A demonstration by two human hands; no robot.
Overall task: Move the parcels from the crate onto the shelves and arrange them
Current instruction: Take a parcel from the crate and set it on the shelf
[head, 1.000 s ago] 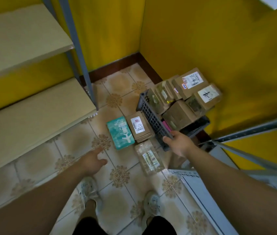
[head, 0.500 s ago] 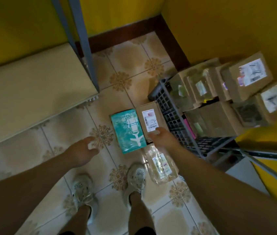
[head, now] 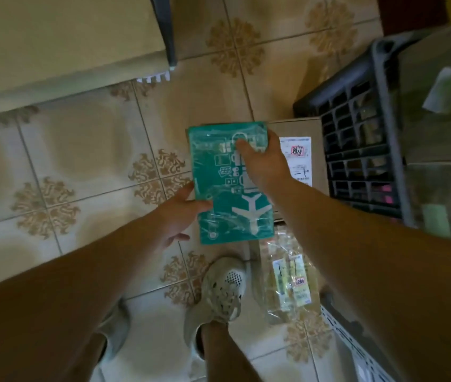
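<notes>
Teal parcel (head: 230, 188) looks light, flat and plastic-slick, so edges seem best: right hand (head: 265, 164) fingers grip the far corner, left hand (head: 180, 213) pinches its left edge.

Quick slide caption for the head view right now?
The left hand and right hand grip the teal parcel beside a cardboard box and black crate.

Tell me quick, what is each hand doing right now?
Left hand: holding the teal parcel by its left edge.
Right hand: holding the same parcel at its far right corner.
</notes>
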